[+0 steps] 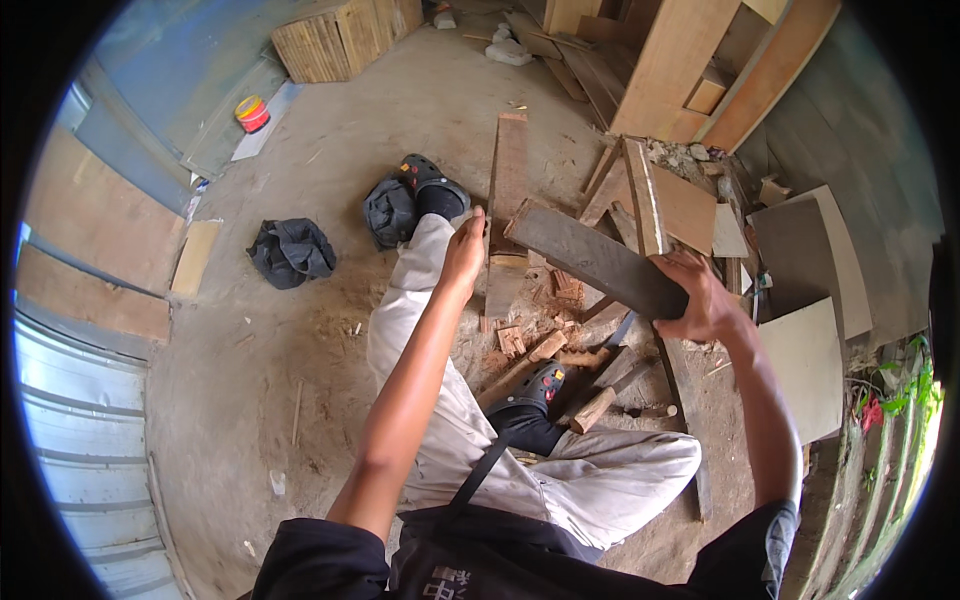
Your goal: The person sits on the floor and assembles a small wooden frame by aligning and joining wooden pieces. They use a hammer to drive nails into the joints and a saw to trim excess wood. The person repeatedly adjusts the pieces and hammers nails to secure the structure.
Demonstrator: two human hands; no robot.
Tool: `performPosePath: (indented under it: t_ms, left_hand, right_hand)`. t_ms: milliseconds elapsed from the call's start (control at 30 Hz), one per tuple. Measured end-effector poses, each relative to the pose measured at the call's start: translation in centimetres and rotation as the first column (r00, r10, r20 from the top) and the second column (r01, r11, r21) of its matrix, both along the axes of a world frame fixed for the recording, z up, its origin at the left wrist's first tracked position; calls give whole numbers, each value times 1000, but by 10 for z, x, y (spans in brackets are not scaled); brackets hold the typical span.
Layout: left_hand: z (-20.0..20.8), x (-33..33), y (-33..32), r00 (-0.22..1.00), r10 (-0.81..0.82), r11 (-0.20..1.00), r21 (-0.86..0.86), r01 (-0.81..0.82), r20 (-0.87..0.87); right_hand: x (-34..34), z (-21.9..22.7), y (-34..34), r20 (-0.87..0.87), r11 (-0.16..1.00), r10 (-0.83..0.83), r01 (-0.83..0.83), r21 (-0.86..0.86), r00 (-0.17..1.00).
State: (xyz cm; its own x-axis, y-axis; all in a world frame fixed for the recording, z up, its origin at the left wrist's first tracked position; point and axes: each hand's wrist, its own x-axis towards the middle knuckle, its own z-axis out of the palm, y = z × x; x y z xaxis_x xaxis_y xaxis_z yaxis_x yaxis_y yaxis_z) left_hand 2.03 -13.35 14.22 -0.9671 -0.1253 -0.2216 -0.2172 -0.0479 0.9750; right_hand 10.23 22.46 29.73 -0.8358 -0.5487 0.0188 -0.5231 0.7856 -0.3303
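Observation:
My right hand (697, 300) is wrapped round the near right end of a dark grey-brown plank (600, 255), with the thumb below and the fingers over its top edge. The plank slants up to the left, and its far end reaches close to a long brown board (509, 170). Along that board's left edge is my left hand (466, 252), seen side-on with its fingers stretched forward. No object shows in it, and whether it touches the board is hard to tell. Wood chips and broken offcuts (511, 341) lie below the plank, near my clog (541, 385).
To the right, a light-edged timber (645, 195) leans among loose boards and panels (800, 370). A black crumpled bag (291, 252) lies on the floor at left. Farther off are a red and yellow tub (252, 114), a wooden crate (325, 45) and a tall wooden frame (680, 70).

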Motion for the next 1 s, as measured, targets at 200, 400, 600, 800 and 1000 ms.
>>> performPosePath:
  t_ms: [200,400,600,800,1000]
  left_hand:
    - [-16,-8,-4,990,-140,966,220,137,0]
    - [-7,2,4,984,-173,976,130,177,-39]
    - [0,4,11,976,-168,986,-3,170,-136]
    - [-5,-2,10,988,-122,986,-124,111,-90]
    - [-18,-8,7,986,-95,994,47,102,-134]
  right_hand:
    - [-45,-7,-7,40,983,146,-150,105,988]
    - [-74,-18,-6,159,998,48,-55,37,986]
    - [-73,-34,-16,151,997,-1,-11,80,988]
    - [-72,-67,14,-53,996,-30,25,-91,998]
    - [-59,-101,81,332,606,-487,586,-538,808]
